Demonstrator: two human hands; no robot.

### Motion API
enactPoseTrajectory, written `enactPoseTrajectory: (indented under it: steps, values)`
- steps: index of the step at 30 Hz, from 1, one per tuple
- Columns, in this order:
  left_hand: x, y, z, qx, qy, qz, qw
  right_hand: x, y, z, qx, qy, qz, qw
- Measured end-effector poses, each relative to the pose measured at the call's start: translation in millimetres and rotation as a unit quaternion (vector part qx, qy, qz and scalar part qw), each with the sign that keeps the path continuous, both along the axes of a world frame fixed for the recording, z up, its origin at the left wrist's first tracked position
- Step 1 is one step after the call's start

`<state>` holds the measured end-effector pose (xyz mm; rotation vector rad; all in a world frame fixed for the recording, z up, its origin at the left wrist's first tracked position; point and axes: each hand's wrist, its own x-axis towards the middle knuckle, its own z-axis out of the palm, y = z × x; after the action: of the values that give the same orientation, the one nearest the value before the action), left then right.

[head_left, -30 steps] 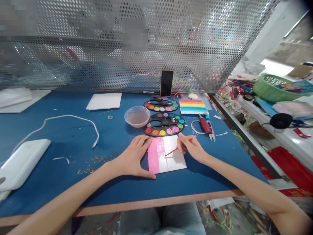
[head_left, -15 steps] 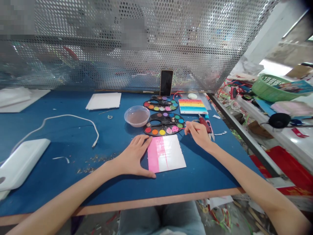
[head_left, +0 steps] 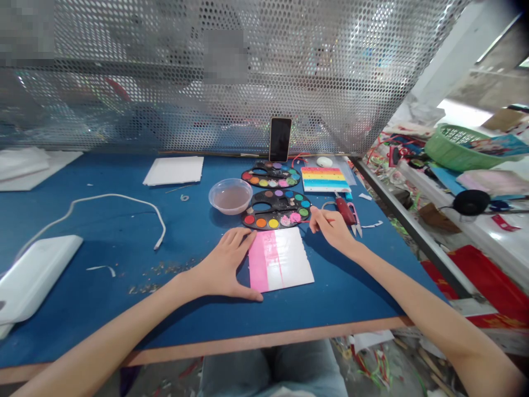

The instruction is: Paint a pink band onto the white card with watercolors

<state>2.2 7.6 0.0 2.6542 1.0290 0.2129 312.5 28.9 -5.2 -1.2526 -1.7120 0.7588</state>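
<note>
A square white board (head_left: 293, 259) lies near the table's front edge, its left part painted pink with streaks toward the middle. My left hand (head_left: 223, 264) rests along its left side, thumb and fingers spread. Pinched in my right hand (head_left: 333, 229) is a thin red paintbrush (head_left: 306, 221); its tip is at the pink paint of the nearer black paint palette (head_left: 270, 212), just beyond the board. A second paint palette (head_left: 268, 174) sits behind that one. Left of them stands a clear plastic bowl (head_left: 212, 202) of murky water.
A rainbow-striped board (head_left: 325, 180), a red-handled tool (head_left: 344, 210) and scissors (head_left: 355, 220) lie right of the palettes. A phone (head_left: 280, 140) leans against the perforated metal screen (head_left: 165, 105). White sheets (head_left: 173, 171), a cable (head_left: 119, 196) and a white device (head_left: 39, 275) occupy the left.
My right hand has shifted very slightly left, bringing the paintbrush with it at the palette's pink paint. The left hand and the board look unchanged.
</note>
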Motion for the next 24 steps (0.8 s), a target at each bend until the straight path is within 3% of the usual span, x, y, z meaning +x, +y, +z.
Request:
enactPoseTrajectory:
  steps: [5,11,18,24]
  values:
    - [-0.8,0.4,-1.1,0.001,-0.004,0.0,1.0,-1.1,0.1,-1.3,-0.011,0.021,0.016,1.0]
    - [-1.0,0.1,-1.3,0.004,-0.012,-0.002,1.0,1.5,1.0,0.5,0.028,0.005,-0.028,0.999]
    - [-1.4,-0.4,-1.9,0.004,-0.002,-0.002,1.0,-1.7,2.3,-7.1,-0.011,0.009,0.023,1.0]
    - [-0.8,-0.1,-0.8,0.011,-0.005,-0.005,1.0,-3.2,-3.0,4.3,0.003,0.062,-0.002,0.998]
